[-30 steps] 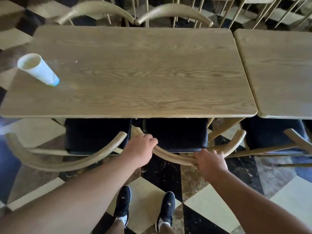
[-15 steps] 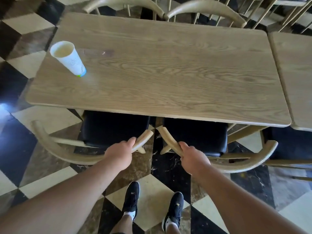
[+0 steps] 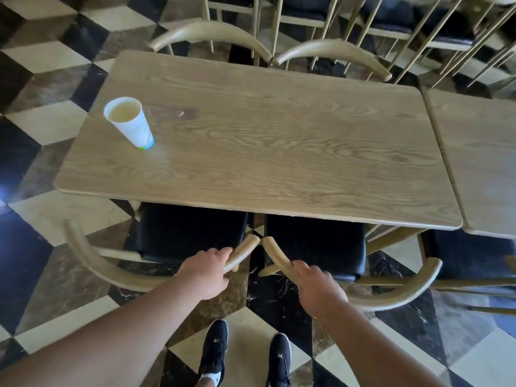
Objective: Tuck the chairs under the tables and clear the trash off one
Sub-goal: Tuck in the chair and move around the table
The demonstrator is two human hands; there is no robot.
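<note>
A light wooden table (image 3: 279, 152) fills the middle of the view. A white paper cup (image 3: 130, 122) stands upright near its left end. Two chairs with black seats and curved wooden backrests sit partly under the near edge. My left hand (image 3: 205, 273) grips the right tip of the left chair's backrest (image 3: 92, 261). My right hand (image 3: 318, 289) grips the left end of the right chair's backrest (image 3: 402, 291). The two backrest tips nearly touch between my hands.
A second table (image 3: 483, 163) adjoins on the right, with another black-seated chair (image 3: 469, 255) under it. Two more chair backrests (image 3: 212, 34) curve along the far edge. More chairs stand behind. The floor is checkered tile, and my feet (image 3: 243, 356) stand below.
My left hand left the right chair's backrest for the left chair's tip, and my right hand slid to the right chair's left end. Both chairs sit further under the table; the view shifted left.
</note>
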